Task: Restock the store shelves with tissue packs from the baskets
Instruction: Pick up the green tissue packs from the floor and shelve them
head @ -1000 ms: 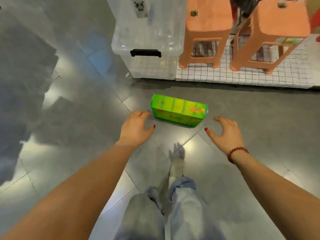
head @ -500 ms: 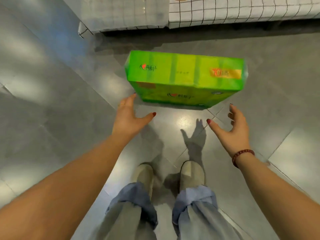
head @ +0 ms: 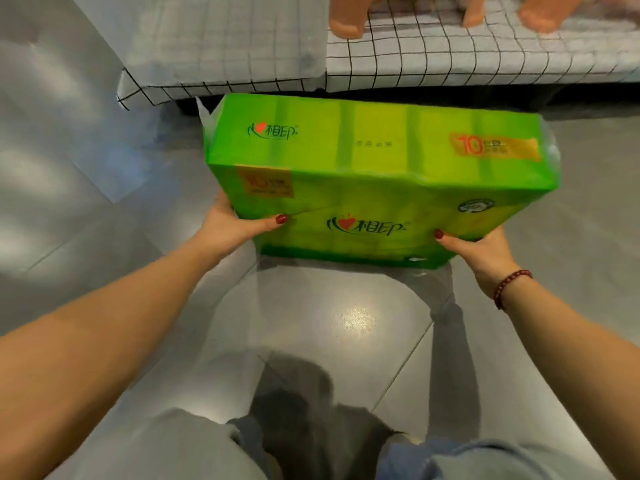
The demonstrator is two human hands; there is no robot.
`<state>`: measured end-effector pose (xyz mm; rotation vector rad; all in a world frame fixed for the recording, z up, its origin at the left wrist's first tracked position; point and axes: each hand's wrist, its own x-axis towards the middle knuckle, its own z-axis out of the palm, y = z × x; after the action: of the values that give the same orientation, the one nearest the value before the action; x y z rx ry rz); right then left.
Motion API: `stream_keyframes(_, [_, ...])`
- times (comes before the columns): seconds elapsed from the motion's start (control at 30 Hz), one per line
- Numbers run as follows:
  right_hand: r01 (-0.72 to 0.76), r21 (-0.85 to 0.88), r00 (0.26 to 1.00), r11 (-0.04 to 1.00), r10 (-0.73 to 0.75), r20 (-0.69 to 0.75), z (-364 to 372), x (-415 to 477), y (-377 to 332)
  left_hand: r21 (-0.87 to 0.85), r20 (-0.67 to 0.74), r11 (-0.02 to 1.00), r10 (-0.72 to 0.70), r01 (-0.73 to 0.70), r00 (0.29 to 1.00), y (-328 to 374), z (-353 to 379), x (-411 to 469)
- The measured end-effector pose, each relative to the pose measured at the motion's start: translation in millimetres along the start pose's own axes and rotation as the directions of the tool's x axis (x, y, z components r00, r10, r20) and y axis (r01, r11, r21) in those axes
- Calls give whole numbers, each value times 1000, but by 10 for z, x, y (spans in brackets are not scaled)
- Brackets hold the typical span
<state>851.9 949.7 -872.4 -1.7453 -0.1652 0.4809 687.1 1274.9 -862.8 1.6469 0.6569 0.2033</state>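
Both hands hold one large green tissue pack [head: 377, 174] between them. The left hand [head: 230, 225] clasps the near left corner: its thumb, with a dark red nail, lies flat across the front face, and its fingers are hidden behind the left end. The right hand [head: 485, 251] clasps the near right corner the same way, thumb on the front face, fingers tucked out of sight under or behind the pack. A beaded bracelet [head: 509, 287] circles the right wrist. So each grip is closed on the pack, one at each end.

The pack sits directly between and just beyond the hands. Its long axis runs left to right, crossways to the forearms, and its broad top face tilts toward the camera. Whether its bottom edge touches the floor [head: 329, 323] or has just cleared it cannot be told. Both hands are equally near, so lifting looks like a balanced two-handed job; the soft plastic wrap may give a little under the thumbs.

Just beyond the pack's far edge is a low platform covered in a white cloth with a black grid [head: 415, 60]. The feet of orange plastic stools [head: 346, 26] stand on it, well beyond the grip. A clear plastic bin [head: 207, 39] appears to sit on the platform's left part; its contents cannot be made out. No basket or shelf shows in view, so the pack presumably needs carrying elsewhere.

Nearer than the hands are grey floor tiles and the person's trouser legs.
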Motion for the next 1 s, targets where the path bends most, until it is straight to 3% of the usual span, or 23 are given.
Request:
stream_keyframes(0.13, [-14, 87, 1000, 996, 15, -16, 14, 41, -139, -133, 60, 990, -33, 41, 998, 104, 3, 89])
stream_keyframes(0.33, [-93, 161, 995, 982, 97, -12, 64, -4, -199, -246, 33, 968, -39, 46, 999, 120, -45, 32])
stream_keyframes(0.57, [-192, 189, 978, 963, 173, 113, 88, 153, -115, -272, 144, 942, -160, 194, 977, -63, -115, 61])
stream_keyframes(0.8, [-282, 261, 960, 923, 270, 78, 100, 367, 111, -336, 84, 923, -169, 188, 982, -198, -4, 248])
stream_keyframes(1.0, [-355, 291, 934, 888, 351, 66, 61, 140, -72, -333, 65, 916, -215, 224, 975, 110, -10, 149])
